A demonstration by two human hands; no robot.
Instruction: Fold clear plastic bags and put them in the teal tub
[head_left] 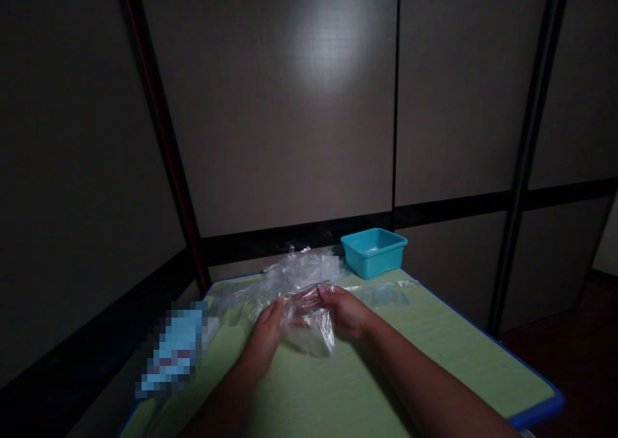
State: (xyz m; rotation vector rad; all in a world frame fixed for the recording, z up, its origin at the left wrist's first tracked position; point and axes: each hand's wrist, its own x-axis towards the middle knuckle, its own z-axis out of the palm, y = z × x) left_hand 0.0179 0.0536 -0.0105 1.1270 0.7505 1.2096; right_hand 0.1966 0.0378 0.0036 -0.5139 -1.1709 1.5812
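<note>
My left hand (268,328) and my right hand (344,309) are both closed on a clear plastic bag (311,330), held between them just above the green table (434,348). The bag hangs crumpled below my fingers. Behind it lies a pile of clear plastic bags (290,277) at the table's far side. What is inside the held bag, if anything, I cannot make out.
A teal plastic tub (374,251) stands at the table's far edge, right of the pile. A flat clear bag (381,291) lies in front of it. A blurred light-blue object (176,351) sits at the table's left edge. Grey partition walls close in behind.
</note>
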